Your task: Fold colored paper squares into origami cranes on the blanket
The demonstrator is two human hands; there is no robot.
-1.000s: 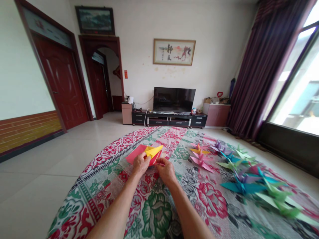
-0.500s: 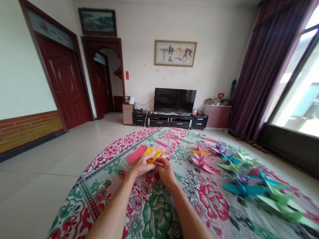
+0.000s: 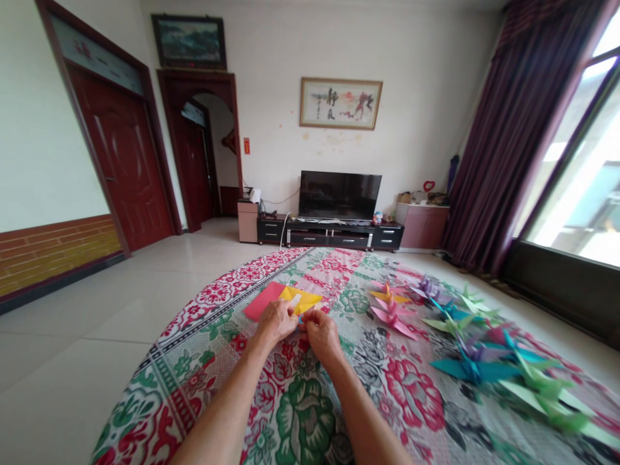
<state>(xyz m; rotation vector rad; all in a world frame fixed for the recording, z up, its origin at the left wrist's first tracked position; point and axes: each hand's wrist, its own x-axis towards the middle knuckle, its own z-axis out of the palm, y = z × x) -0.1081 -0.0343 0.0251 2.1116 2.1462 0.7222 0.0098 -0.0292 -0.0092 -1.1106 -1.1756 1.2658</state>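
Note:
A yellow folded paper (image 3: pixel 306 299), creased and pale in one spot, lies in front of my hands. My left hand (image 3: pixel 277 320) is closed at its lower left edge, thumb and fingers pinching the paper. At the paper's near right edge my right hand (image 3: pixel 321 334) is closed too, fingertips pressed together on it. A bit of blue paper shows between the hands, mostly hidden by the fingers. Beneath and left of the yellow paper lies red-pink paper (image 3: pixel 262 301), flat on the tablecloth (image 3: pixel 300 420).
Several folded paper cranes stand on the right of the table, among them an orange crane (image 3: pixel 389 295), a pink crane (image 3: pixel 393 318), a blue crane (image 3: pixel 475 368) and a green crane (image 3: pixel 552 400). Beyond the table are a television (image 3: pixel 340 195) and a low cabinet (image 3: pixel 329 234).
The yellow paper has shifted slightly right and looks flatter. My left fingers have curled in more, and my right hand has moved slightly downward.

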